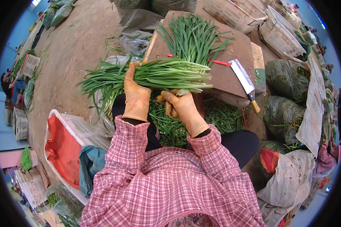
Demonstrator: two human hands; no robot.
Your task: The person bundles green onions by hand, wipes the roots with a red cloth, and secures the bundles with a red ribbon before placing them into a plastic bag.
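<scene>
A bunch of garlic chives (170,73) lies crosswise in front of me, leaves to the left and pale cut stems to the right. My gloved left hand (135,99) is closed round its leafy middle, thumb on top. Just under the stems is my gloved right hand (183,108), fingers curled in; a small pale bit shows at its fingertips, too unclear to name. On the brown work board (235,41) beyond rests a second pile of garlic chives (193,38), with a red strip (220,62) beneath it. To its right lies a broad knife (243,79), its wooden handle toward me.
Loose green trimmings (170,130) cover the ground between my knees. A white crate (77,130) with red lining stands at my left. Several plastic-wrapped green bundles (286,79) are stacked at the right. White crates (235,15) sit beyond the board.
</scene>
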